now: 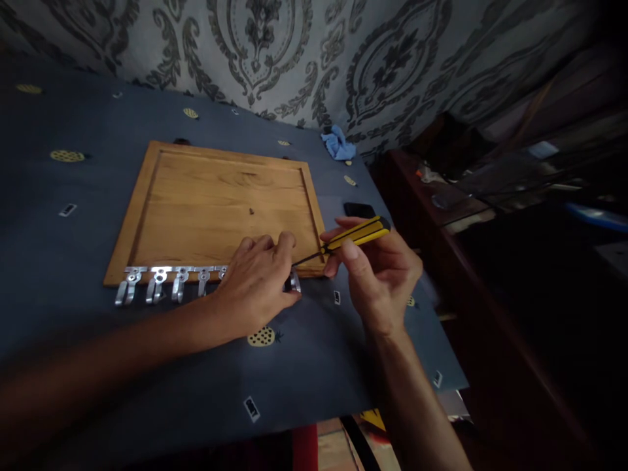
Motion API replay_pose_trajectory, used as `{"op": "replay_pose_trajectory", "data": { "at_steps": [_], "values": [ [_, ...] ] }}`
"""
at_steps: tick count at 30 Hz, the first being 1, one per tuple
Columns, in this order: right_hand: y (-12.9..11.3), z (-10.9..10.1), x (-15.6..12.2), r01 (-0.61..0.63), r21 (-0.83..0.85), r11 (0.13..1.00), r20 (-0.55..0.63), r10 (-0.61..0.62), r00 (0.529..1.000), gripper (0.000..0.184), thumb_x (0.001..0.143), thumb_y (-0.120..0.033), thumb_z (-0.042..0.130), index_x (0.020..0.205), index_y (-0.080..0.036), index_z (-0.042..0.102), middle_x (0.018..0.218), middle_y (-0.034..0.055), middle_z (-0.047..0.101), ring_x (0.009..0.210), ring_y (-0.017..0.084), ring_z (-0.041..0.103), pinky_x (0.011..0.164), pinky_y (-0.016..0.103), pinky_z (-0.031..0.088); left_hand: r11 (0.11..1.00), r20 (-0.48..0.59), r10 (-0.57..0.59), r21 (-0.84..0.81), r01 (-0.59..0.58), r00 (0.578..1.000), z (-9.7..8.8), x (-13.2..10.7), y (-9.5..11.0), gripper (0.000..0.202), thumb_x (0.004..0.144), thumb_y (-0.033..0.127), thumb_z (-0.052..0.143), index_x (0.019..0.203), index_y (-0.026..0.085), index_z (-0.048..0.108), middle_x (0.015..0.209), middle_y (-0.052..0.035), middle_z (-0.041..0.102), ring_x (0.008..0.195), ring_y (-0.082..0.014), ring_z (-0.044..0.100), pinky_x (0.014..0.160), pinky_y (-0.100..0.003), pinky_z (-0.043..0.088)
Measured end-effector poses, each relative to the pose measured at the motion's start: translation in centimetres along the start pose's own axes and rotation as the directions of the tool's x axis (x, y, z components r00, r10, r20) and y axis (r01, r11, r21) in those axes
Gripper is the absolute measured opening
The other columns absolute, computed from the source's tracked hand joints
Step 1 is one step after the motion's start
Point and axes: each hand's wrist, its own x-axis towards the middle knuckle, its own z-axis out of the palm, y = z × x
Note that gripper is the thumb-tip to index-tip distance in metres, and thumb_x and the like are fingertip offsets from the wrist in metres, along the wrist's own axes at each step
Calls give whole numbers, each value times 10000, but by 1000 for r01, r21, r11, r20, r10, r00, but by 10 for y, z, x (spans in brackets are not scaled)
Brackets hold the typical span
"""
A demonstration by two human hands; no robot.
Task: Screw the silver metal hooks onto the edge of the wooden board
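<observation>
A framed wooden board lies flat on the table. Along its near edge runs a metal hook rail with several shiny hooks hanging past the edge. My left hand is closed over the rail near its right end, hiding part of it. My right hand grips a screwdriver by its yellow and black handle. The shaft slants down to the left, and its tip disappears beside my left fingers. A small dark screw-like piece lies on the board.
The table has a dark cloth printed with pineapples. At the back right lies a crumpled blue cloth, with a black phone-like object nearer. A patterned curtain hangs behind. Dark furniture stands beyond the right edge.
</observation>
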Motion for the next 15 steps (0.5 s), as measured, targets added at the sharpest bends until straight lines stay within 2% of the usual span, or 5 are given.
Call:
{"op": "replay_pose_trajectory", "data": {
  "at_steps": [2, 4, 8, 12, 15],
  "values": [
    [0, -1, 0, -1, -5, 1000, 31, 2, 1000, 170, 872, -341, 718, 1008, -239, 715, 904, 9, 760, 485, 91, 610, 448, 259, 531, 1000, 3, 3, 5, -3, 1000, 0, 0, 0, 561, 768, 306, 781, 1191, 157, 445, 1077, -97, 683, 1084, -317, 605, 927, -439, 430],
    [0, 1, 0, 12, -25, 1000, 6, -12, 1000, 121, 832, -321, 762, 885, -230, 703, 842, -10, 738, 455, 78, 574, 407, 242, 494, 1000, 0, 7, 12, -7, 1000, -1, 0, 1, 542, 771, 304, 776, 1178, 165, 446, 1067, -89, 687, 1077, -313, 609, 922, -435, 433],
    [0, 7, 0, 73, -34, 997, -129, -77, 989, 307, 702, -296, 873, 720, -226, 575, 706, -55, 648, 446, 73, 526, 353, 220, 423, 1000, -4, 8, 19, -8, 1000, -1, -1, 1, 505, 775, 305, 764, 1152, 184, 451, 1040, -72, 696, 1074, -310, 610, 912, -431, 436],
    [-1, 9, 0, 152, -30, 988, -235, -155, 960, 263, 795, -312, 800, 748, -231, 554, 698, -55, 616, 429, 69, 513, 361, 230, 427, 1000, 3, 15, 13, -15, 1000, -2, 0, 1, 502, 771, 300, 770, 1143, 170, 459, 1026, -81, 700, 1062, -313, 611, 907, -431, 432],
    [-2, 8, 0, 144, -72, 987, -213, -156, 964, 263, 814, -346, 781, 749, -232, 554, 675, -58, 597, 426, 74, 519, 367, 235, 433, 1000, -8, 14, 23, -13, 1000, -1, 0, 1, 489, 767, 296, 765, 1133, 180, 462, 1004, -71, 702, 1047, -311, 616, 895, -428, 432]
  ]
}}
